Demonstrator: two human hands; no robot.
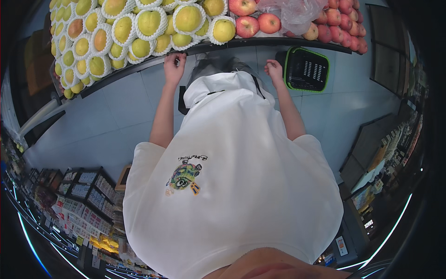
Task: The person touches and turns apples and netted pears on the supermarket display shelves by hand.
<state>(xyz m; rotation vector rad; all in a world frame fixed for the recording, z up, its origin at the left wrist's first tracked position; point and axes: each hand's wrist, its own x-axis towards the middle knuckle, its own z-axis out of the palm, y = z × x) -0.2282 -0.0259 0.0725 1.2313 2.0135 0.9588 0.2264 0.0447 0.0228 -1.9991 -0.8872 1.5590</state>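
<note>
My left hand (pixel 174 66) hangs at the front edge of the fruit stand (pixel 139 66), its fingers loosely curled around nothing that I can see. Yellow-green fruits in white foam nets (pixel 140 47), perhaps pears, are heaped just above it. On the other side, my right hand (pixel 274 70) is loosely curled beside a black plastic shopping basket with a green rim (pixel 307 69), which sits on the floor; no object shows in its fingers. Red apples (pixel 269 23) lie on the stand above, next to crumpled clear plastic (pixel 298 14).
The stand's dark edge (pixel 278 42) curves across in front of me. Grey floor tiles (pixel 115 104) spread around my body. Shelves of packaged goods (pixel 87 195) are at the lower left, and dark display units (pixel 369 139) line the right side.
</note>
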